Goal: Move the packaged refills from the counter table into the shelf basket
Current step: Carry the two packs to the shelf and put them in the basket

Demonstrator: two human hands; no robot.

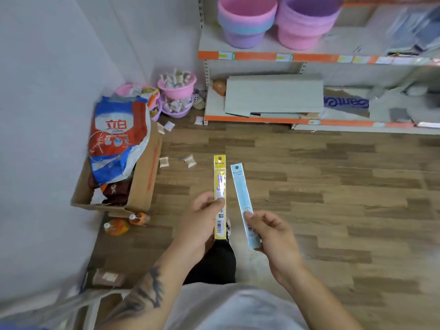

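Ahead of you stands the shelf [262, 55], orange-edged, with soft-looking pink and purple tubs [247, 22] on top; no counter shows here. Your left hand [197, 220] pinches the yellow refill [219, 186] near its lower half, and your right hand [273, 234] pinches the blue refill [241, 198] low down. Both packs are long, flat, glossy sleeves held over the wood-pattern floor. Judge them light, bendy and slick; hold mid-length so they don't droop.
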